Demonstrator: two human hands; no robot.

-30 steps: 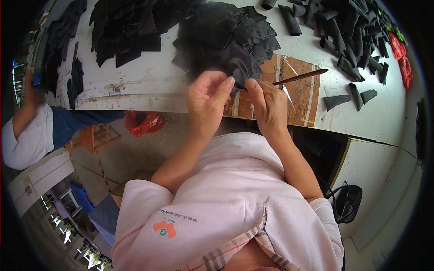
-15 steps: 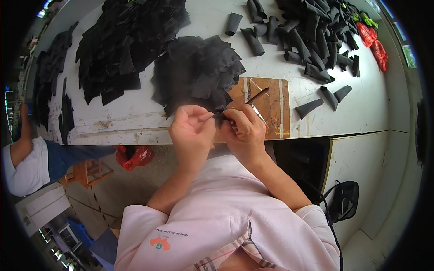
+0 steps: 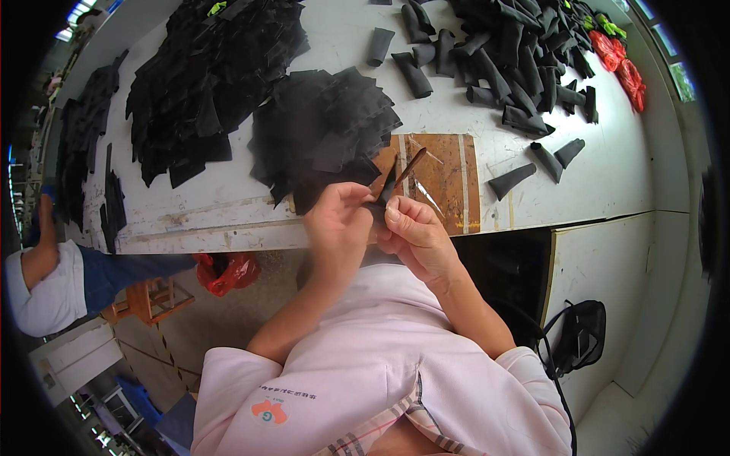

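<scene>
A small piece of black fabric (image 3: 385,190) is held between my two hands, just in front of the table edge. Its narrow end points up and away from me. My left hand (image 3: 340,228) is closed on its left side, fingers curled. My right hand (image 3: 418,234) pinches the fabric between thumb and fingers. A thin dark brown stick-like tool (image 3: 411,166) sticks up behind the right fingers; its lower end is hidden, and it seems to be in that hand. Just beyond my hands lies a fanned heap of flat black fabric pieces (image 3: 319,125).
A brown board (image 3: 456,182) with a shiny silver strip lies right of my hands. Bigger black fabric piles (image 3: 205,99) cover the left. Rolled black tubes (image 3: 517,76) are heaped far right, near red plastic bags (image 3: 628,82). Another person's arm (image 3: 42,254) shows at far left.
The black fabric now stands upright between my fingers, where it was mostly covered before. My right hand has turned, and the brown tool has swung steeper and left. The view has shifted slightly.
</scene>
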